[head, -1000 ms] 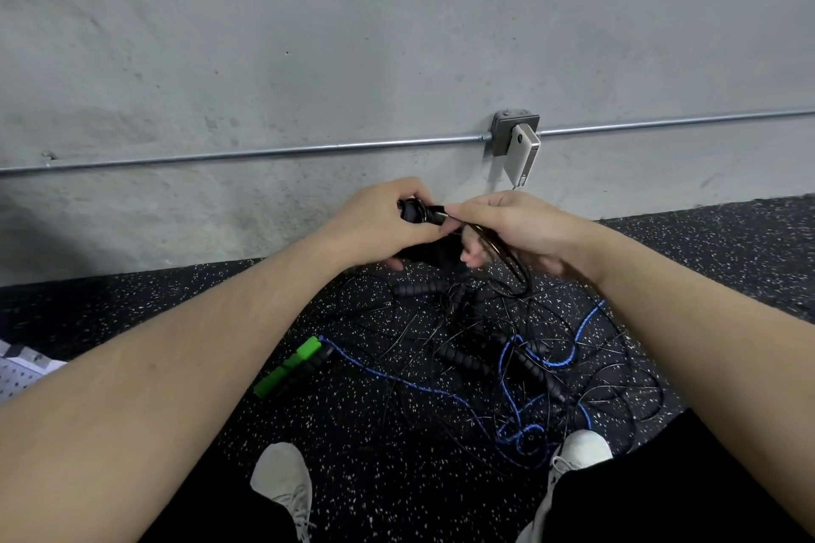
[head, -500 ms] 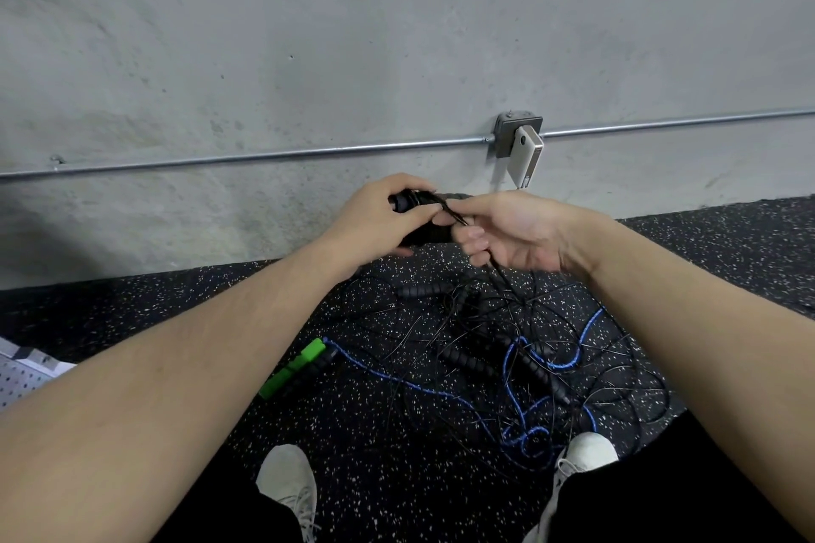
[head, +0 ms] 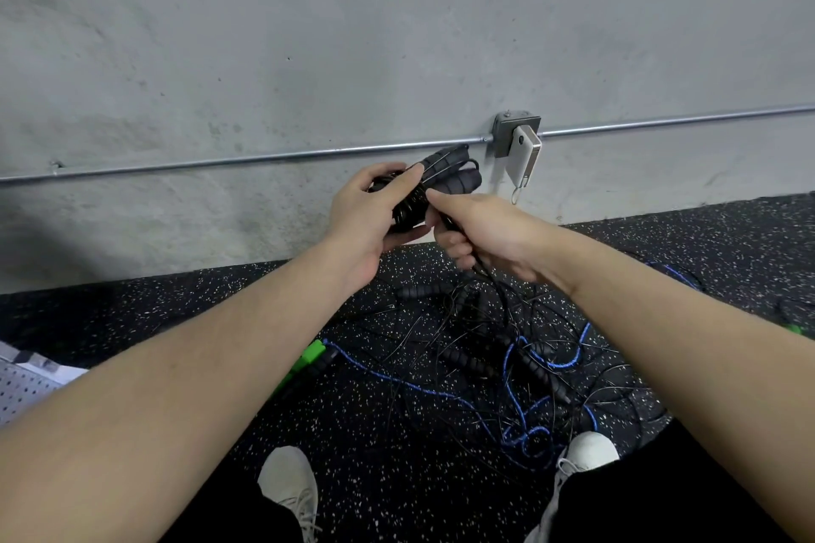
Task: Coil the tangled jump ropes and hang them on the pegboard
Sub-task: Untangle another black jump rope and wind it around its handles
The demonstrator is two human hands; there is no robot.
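The left hand (head: 366,220) grips paired black foam handles (head: 445,174) near the wall; the right hand (head: 480,234) pinches their thin black cord (head: 478,267). Light, springy, probably slippery; hold the handles.

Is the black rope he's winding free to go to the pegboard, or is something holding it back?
Not free. The left hand grips the black handles, but the cord in the right hand trails into the tangled pile on the floor. The pegboard lies at far left.
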